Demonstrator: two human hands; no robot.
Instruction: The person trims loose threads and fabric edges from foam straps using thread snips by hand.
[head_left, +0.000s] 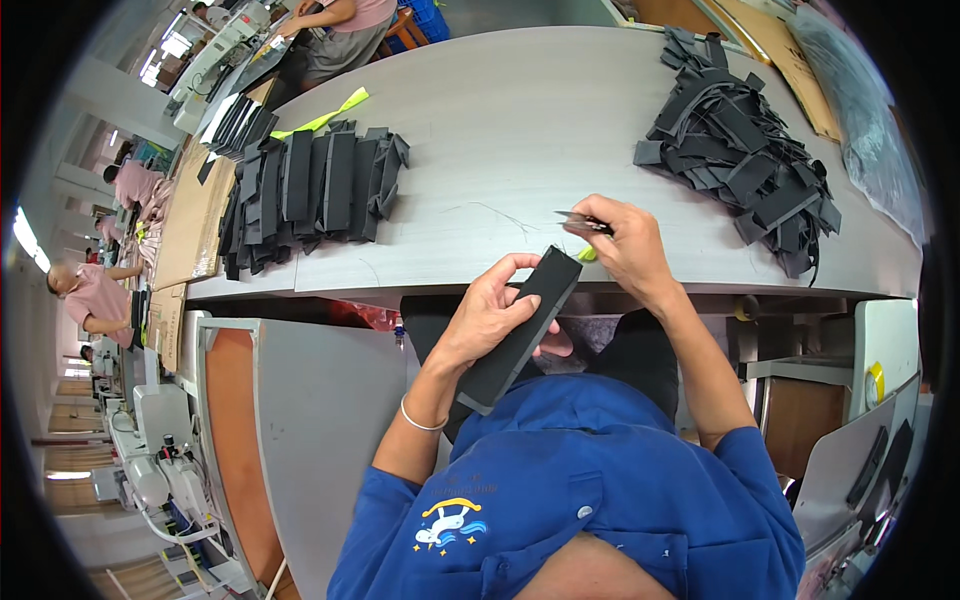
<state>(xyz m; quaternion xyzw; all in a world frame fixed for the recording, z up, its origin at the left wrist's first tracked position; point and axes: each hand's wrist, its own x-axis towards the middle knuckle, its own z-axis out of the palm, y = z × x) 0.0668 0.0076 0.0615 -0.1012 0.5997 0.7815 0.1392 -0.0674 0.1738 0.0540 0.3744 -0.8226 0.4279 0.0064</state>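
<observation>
While my left fingers [520, 268] curl tight round the long flat black padded fabric strip [520, 330], I tilt it up before my chest, just short of the grey desk [500, 120] edge, so its top end meets the small metal thread snips [585, 224]. My right fingers [612, 212] are pinched closed on those snips above the strip. Beyond it left lie stacked black strips [315, 185]; beyond it right, a loose black heap [745, 140].

Black strap piece [520, 325], grey table [520, 120], blue shirt [580, 500], yellow-green snips handle [587, 254]
</observation>
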